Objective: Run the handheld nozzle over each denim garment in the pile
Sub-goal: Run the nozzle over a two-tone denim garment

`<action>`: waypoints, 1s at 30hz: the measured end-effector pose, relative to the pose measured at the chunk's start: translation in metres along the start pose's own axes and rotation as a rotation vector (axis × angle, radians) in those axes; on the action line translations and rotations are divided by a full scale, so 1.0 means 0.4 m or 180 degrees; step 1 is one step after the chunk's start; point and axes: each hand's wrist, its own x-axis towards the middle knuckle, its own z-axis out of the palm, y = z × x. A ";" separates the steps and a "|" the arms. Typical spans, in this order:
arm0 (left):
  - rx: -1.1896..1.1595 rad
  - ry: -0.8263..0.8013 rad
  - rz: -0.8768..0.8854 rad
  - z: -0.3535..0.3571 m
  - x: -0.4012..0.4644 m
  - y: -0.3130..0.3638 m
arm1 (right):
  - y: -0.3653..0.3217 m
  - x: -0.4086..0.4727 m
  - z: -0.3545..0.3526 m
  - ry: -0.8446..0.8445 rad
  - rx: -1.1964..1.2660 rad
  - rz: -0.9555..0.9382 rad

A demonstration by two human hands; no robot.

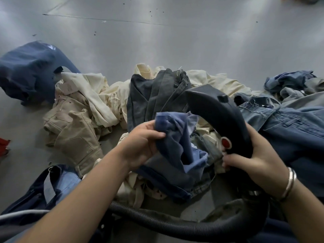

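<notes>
Grey floor (157,41), nozzle (219,116) mouth hidden.

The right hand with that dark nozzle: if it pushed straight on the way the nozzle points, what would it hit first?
Probably the dark grey garment heaped just beyond the nozzle tip, though depth is hard to judge from the head view.

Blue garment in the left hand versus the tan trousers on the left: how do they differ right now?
The blue garment is lifted and bunched, gripped by the left hand; the tan trousers lie untouched on the floor. The blue garment sits beside the nozzle held in the right hand; the tan trousers lie farther from it. Both are crumpled.
</notes>
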 end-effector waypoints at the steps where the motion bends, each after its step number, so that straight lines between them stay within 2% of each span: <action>1: -0.0255 0.0098 0.0155 -0.003 0.003 0.008 | -0.003 -0.007 -0.012 -0.0025 -0.0038 0.0049; 4: -0.0622 0.0144 0.0551 -0.002 0.002 0.016 | -0.021 -0.044 -0.015 -0.0283 -0.0260 0.0046; 9: -0.0037 -0.0062 0.0498 0.027 0.001 -0.001 | -0.024 -0.083 0.025 -0.0650 -0.0598 0.0243; 12: 0.0064 -0.0322 0.0406 0.041 -0.002 -0.020 | -0.022 -0.077 0.031 -0.0566 -0.0577 0.0288; 15: 0.0250 -0.0357 0.0354 0.042 0.000 -0.032 | -0.029 -0.067 0.039 -0.0414 -0.0491 0.0293; 20: 0.0367 -0.0516 0.0140 0.036 0.001 -0.051 | -0.024 -0.027 0.051 0.0164 -0.0316 0.0157; 24: -0.0019 -0.0323 0.0266 0.031 0.000 -0.031 | -0.025 -0.007 0.017 0.0258 0.0027 0.0335; 28: -0.1232 -0.0513 0.0330 0.010 -0.006 0.016 | -0.038 -0.035 0.014 -0.0366 -0.0061 0.0124; 30: -0.1423 -0.0577 0.0217 0.001 -0.001 0.020 | -0.031 -0.049 0.033 -0.0643 -0.0341 0.0147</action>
